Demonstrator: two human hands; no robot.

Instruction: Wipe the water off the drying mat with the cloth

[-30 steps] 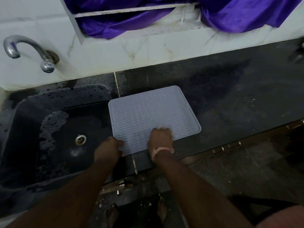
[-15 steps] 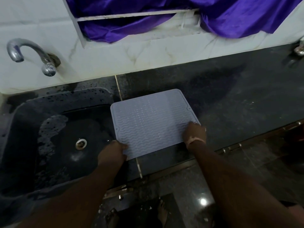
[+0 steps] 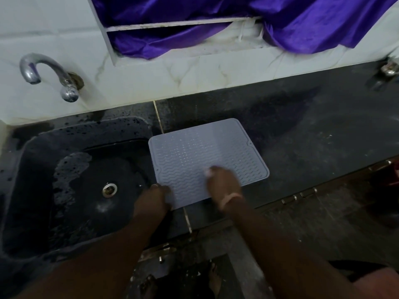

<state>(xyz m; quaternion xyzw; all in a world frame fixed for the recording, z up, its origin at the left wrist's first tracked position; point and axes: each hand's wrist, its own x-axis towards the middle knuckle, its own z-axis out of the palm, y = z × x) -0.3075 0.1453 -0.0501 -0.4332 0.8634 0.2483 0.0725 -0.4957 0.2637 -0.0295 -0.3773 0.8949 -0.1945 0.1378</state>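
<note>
One drying mat [image 3: 207,160], centre frame, on the dark worktop [image 3: 313,137], its left edge overhanging the sink [image 3: 43,169]. Left hand [image 3: 151,201] pinches the mat's lower-left corner. Right hand [image 3: 222,184] is blurred on the mat's lower middle; a pale scrap at the fingertips may be the cloth; grip cannot be told. Risk: if the corner pinch loosens, strokes could drag the mat sinkward. Count: two hands, one mat, one tap [image 3: 43,72].
</note>
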